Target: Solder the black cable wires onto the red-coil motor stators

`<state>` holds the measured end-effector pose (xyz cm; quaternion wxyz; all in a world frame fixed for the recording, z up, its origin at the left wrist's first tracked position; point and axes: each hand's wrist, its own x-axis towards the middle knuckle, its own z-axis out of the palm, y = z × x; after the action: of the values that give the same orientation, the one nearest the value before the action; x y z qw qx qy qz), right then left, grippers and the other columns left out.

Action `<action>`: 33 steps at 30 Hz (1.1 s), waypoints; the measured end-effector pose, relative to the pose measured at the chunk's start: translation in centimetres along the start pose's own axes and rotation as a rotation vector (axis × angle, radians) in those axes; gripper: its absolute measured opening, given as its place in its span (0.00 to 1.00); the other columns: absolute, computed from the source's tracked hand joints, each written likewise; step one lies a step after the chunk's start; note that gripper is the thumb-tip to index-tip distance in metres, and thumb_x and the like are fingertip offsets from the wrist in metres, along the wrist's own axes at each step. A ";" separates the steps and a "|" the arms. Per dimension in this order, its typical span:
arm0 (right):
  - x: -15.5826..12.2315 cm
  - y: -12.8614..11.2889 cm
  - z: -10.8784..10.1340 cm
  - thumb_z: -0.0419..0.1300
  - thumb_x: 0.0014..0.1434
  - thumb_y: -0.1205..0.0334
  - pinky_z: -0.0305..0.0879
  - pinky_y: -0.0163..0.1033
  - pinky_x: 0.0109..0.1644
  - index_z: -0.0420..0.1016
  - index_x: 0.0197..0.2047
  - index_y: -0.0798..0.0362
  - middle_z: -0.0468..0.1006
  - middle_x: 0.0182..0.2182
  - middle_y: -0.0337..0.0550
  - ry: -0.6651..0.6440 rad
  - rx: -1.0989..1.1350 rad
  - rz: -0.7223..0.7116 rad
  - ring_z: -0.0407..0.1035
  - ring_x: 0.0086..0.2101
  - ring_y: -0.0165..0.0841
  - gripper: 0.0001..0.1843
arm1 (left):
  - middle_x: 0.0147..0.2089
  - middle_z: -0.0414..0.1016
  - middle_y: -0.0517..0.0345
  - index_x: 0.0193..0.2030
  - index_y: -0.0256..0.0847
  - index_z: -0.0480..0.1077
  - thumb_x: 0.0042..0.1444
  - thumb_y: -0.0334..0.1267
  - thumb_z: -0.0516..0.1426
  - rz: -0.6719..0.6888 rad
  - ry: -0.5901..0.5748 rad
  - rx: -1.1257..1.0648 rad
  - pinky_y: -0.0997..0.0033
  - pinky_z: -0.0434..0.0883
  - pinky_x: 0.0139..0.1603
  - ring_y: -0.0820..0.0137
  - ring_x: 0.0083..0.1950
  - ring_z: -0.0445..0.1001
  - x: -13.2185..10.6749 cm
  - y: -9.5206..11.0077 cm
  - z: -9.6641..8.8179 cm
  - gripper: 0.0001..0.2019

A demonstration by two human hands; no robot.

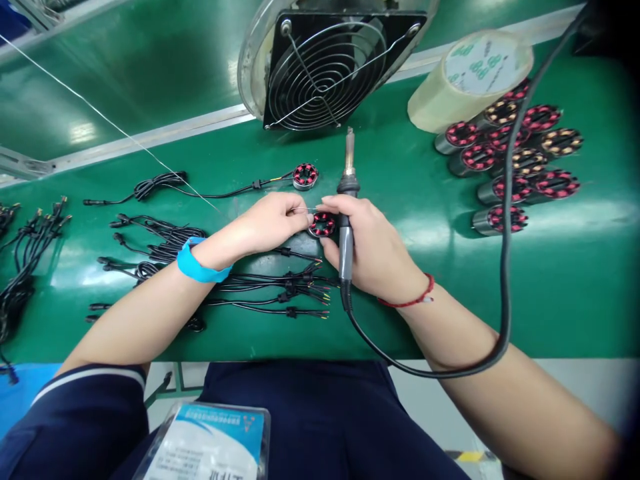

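A: So, who's got the thin wire (160,162)?
B: L hand (265,220) pinching it, afaict. Red-coiled ring (317,231) btwn hands; R hand (380,250) has fingertips on it + grips soldering iron (346,247). Prob wire-positioning step; next move needs ring steady imo.

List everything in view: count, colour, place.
Fan: 1, black, rear.
Tape roll: 1, yellowish, right rear.
Loose cores: roughly 11, red or tan, right.
Cabled core: 1, red-black, beyond hands.
Held core: 1, red-black, between hands.
Soldering iron: 1, grey-black, right hand.
Thin wire: 1, silvery, upper left.
Cables: many, black, left, centre.
Table: 1, green, beneath.
Badge: 1, blue-white, bottom.
Clothing: dark blue, bottom.
Wristband: 1, blue, left wrist.
Bracelet: 1, red, right wrist.
Left hand: 1, at held core.
Right hand: 1, at soldering iron.
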<state>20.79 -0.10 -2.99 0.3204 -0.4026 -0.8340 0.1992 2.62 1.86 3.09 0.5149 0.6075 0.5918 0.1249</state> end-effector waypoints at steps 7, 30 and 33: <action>0.1 -0.1 0.0 0.58 0.56 0.64 0.70 0.55 0.48 0.61 0.59 0.51 0.79 0.46 0.50 -0.019 -0.019 0.014 0.73 0.44 0.46 0.27 | 0.23 0.62 0.65 0.24 0.36 0.63 0.57 0.29 0.55 -0.009 0.131 -0.180 0.74 0.51 0.27 0.81 0.23 0.51 0.3 0.1 -0.3 0.11; -0.1 0.7 -0.3 0.59 0.59 0.52 0.73 0.54 0.44 0.61 0.58 0.48 0.78 0.42 0.47 0.093 -0.035 0.074 0.74 0.41 0.44 0.26 | 0.24 0.65 0.63 0.27 0.36 0.67 0.60 0.36 0.55 -0.056 0.076 -0.334 0.74 0.50 0.25 0.81 0.21 0.49 0.2 -0.2 -0.3 0.11; -0.1 1.0 -0.5 0.58 0.58 0.55 0.72 0.56 0.46 0.61 0.59 0.47 0.78 0.44 0.47 0.076 -0.031 0.101 0.74 0.43 0.45 0.26 | 0.24 0.63 0.64 0.28 0.37 0.67 0.58 0.36 0.57 0.050 0.045 -0.081 0.74 0.54 0.27 0.78 0.24 0.55 -0.4 -0.2 -0.8 0.08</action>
<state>21.72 0.48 -3.28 0.3352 -0.4563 -0.8029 0.1865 1.80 1.79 3.47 0.5224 0.5979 0.5821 0.1754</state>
